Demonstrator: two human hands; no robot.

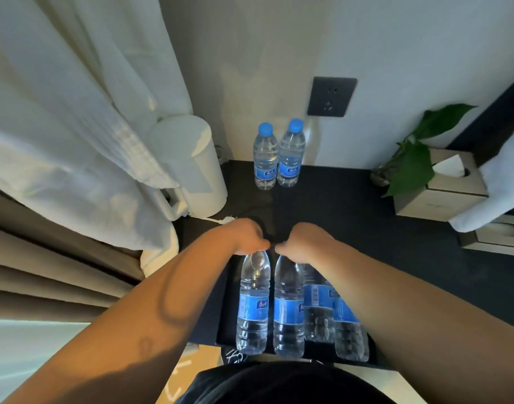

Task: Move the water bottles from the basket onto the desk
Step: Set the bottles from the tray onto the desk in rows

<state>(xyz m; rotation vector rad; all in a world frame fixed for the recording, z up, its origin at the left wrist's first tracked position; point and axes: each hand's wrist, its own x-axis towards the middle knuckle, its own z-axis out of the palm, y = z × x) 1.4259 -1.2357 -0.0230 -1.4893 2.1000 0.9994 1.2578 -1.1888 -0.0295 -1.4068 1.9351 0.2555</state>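
Already two bottles stood far on the desk; our left hand and right hand each gripped a basket bottle's cap, needing a straight lift next.

- One view only, worn on the head, wide-angle, looking forward and steeply down.
- Both forearms run up from the bottom edge; the left hand and right hand sit near the middle, close below the lens.
- Beyond the hands it faces the desk and wall.
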